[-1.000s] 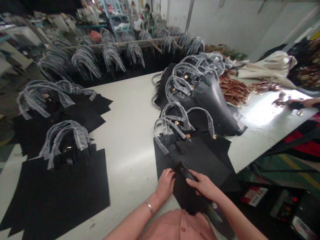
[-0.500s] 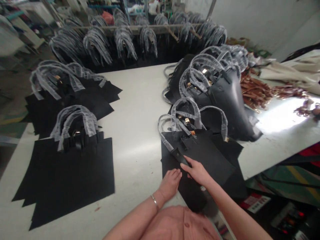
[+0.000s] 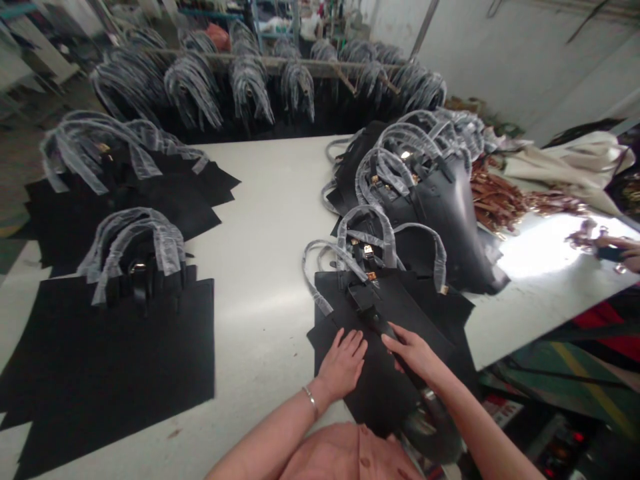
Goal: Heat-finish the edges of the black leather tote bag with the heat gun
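My right hand [image 3: 407, 350] is closed around a long black tool [image 3: 373, 313] with a blocky head. Its head lies over a black bag panel [image 3: 333, 293], just below the plastic-wrapped handles; its exact kind is unclear. A dark, rounded, blurred part [image 3: 435, 427] shows behind that hand, near my waist. My left hand [image 3: 343, 363] lies flat on the panels, fingers stretched, left of the tool. Beyond the tool's head are wrapped handles [image 3: 367, 220] and a gold-coloured buckle [image 3: 369, 251].
More black panels with handles lie in a front-left stack [image 3: 120, 340] and a back-left stack [image 3: 165, 193]. Black bags [image 3: 445, 207] and brown straps [image 3: 500, 193] lie at right. Another person's hand [image 3: 631, 255] is at the far right. A rack [image 3: 210, 61] of wrapped handles stands behind the table.
My right hand and the tool have shifted slightly right and down. My left hand's fingers have spread further over the panels. Another person's hand has come into view at right.
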The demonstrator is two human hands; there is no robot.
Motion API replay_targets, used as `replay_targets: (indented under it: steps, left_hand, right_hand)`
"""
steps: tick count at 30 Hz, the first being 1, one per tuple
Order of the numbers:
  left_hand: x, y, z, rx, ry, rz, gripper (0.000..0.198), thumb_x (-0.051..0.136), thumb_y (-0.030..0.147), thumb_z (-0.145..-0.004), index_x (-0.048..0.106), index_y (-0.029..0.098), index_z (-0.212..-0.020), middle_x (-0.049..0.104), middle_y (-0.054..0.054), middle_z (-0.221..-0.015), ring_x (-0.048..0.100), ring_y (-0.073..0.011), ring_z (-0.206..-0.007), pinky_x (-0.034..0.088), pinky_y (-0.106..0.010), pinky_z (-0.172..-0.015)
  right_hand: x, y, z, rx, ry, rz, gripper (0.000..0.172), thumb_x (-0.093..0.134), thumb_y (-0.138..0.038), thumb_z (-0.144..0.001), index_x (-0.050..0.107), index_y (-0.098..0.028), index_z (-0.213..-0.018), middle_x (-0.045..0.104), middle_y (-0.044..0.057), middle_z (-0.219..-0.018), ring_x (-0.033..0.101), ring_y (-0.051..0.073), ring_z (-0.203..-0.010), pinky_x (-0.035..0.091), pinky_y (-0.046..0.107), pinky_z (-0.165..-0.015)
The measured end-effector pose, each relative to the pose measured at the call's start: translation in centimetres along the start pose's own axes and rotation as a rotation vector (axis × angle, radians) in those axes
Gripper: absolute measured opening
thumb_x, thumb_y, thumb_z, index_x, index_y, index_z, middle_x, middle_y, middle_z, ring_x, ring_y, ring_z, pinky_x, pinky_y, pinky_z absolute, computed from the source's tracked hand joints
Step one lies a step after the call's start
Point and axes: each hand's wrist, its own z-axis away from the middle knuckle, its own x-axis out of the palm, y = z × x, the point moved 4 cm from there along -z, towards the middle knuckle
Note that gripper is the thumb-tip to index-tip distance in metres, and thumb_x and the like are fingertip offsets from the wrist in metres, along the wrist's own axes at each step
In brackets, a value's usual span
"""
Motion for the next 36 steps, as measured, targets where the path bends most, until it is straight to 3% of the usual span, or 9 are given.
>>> replay_targets:
  steps: [6, 12, 17, 21, 25, 28, 31, 34, 36]
  left_hand:
    - [0.4, -0.1, 0.0, 0.002, -0.009, -0.015, 0.042, 0.044, 0.03, -0.094, 0.047, 0.017, -0.134, 0.049, -0.011, -0.142, 0.037, -0.0241, -0.136, 0.018, -0.049, -0.117]
    - [0.3, 0.0, -0.2, -0.02, -0.01, 0.012, 0.043, 0.046, 0.029, -0.093, 0.046, 0.018, -0.135, 0.049, -0.011, -0.142, 0.039, -0.0238, -0.135, 0.019, -0.048, -0.117]
    - [0.3, -0.2, -0.3, -0.037, -0.01, 0.012, 0.039, 0.046, 0.028, -0.093, 0.05, 0.02, -0.131, 0.051, -0.01, -0.139, 0.041, -0.0246, -0.133, 0.019, -0.05, -0.117]
    - [-0.2, -0.5, 0.0, -0.004, -0.021, 0.003, 0.038, 0.047, 0.026, -0.092, 0.052, 0.02, -0.129, 0.052, -0.011, -0.138, 0.042, -0.0245, -0.132, 0.018, -0.051, -0.118]
    - [-0.8, -0.9, -1.1, -0.036, -0.008, -0.018, 0.033, 0.049, 0.023, -0.09, 0.058, 0.019, -0.121, 0.055, -0.012, -0.132, 0.047, -0.0255, -0.128, 0.018, -0.052, -0.118]
    - [-0.9, -1.2, -3.2, -0.058, 0.018, -0.049, 0.04, 0.05, 0.027, -0.09, 0.053, 0.018, -0.129, 0.046, -0.013, -0.143, 0.039, -0.0279, -0.135, 0.024, -0.052, -0.117]
    - [-0.5, -1.3, -4.7, 0.006, 0.042, -0.109, 0.052, 0.051, 0.031, -0.09, 0.043, 0.022, -0.14, 0.034, -0.009, -0.153, 0.029, -0.0282, -0.141, 0.031, -0.053, -0.113]
    - [0.4, -1.4, -4.9, 0.081, 0.125, -0.206, 0.058, 0.053, 0.025, -0.084, 0.043, 0.027, -0.141, 0.038, -0.006, -0.151, 0.038, -0.0279, -0.137, 0.04, -0.05, -0.108]
    - [0.9, -1.6, -5.1, 0.137, 0.238, -0.212, 0.068, 0.056, 0.02, -0.078, 0.041, 0.036, -0.142, 0.051, -0.002, -0.141, 0.051, -0.0276, -0.127, 0.05, -0.046, -0.098]
  right_hand:
    - [1.7, -2.0, -2.3, -0.008, -0.027, 0.062, 0.058, 0.057, -0.043, -0.085, 0.051, -0.014, -0.135, 0.063, -0.002, -0.063, 0.056, 0.01, -0.04, 0.044, 0.021, -0.044]
    - [1.3, -2.2, -1.5, 0.005, -0.052, 0.098, 0.056, 0.06, -0.04, -0.084, 0.056, -0.013, -0.132, 0.065, -0.001, -0.062, 0.057, 0.011, -0.039, 0.045, 0.022, -0.045]
    - [2.3, -2.7, -2.3, -0.027, 0.015, 0.011, 0.056, 0.062, -0.04, -0.083, 0.056, -0.015, -0.132, 0.065, -0.002, -0.064, 0.056, 0.01, -0.042, 0.045, 0.021, -0.046]
    - [0.1, -2.5, -1.5, -0.052, 0.108, -0.113, 0.058, 0.057, -0.043, -0.086, 0.048, -0.018, -0.138, 0.064, -0.001, -0.072, 0.057, 0.01, -0.048, 0.046, 0.021, -0.048]
    - [-3.2, 0.2, 0.2, 0.003, 0.128, -0.172, 0.057, 0.057, -0.043, -0.085, 0.049, -0.017, -0.135, 0.059, -0.003, -0.066, 0.056, 0.01, -0.044, 0.043, 0.021, -0.043]
    - [-3.8, 2.0, 0.0, 0.025, 0.092, -0.192, 0.055, 0.056, -0.044, -0.085, 0.051, -0.015, -0.132, 0.057, -0.004, -0.066, 0.054, 0.009, -0.041, 0.042, 0.02, -0.039]
    - [-3.3, 2.2, -0.7, 0.001, 0.064, -0.211, 0.05, 0.052, -0.045, -0.086, 0.054, -0.015, -0.127, 0.056, -0.004, -0.067, 0.052, 0.008, -0.039, 0.04, 0.019, -0.037]
    - [-2.8, 0.8, -1.0, -0.019, 0.091, -0.2, 0.043, 0.055, -0.041, -0.083, 0.061, -0.016, -0.118, 0.057, -0.004, -0.064, 0.049, 0.007, -0.036, 0.04, 0.018, -0.035]
    - [-2.8, -0.4, -1.2, -0.018, 0.13, -0.178, 0.033, 0.061, -0.037, -0.078, 0.069, -0.017, -0.104, 0.061, -0.003, -0.062, 0.05, 0.008, -0.036, 0.041, 0.019, -0.036]
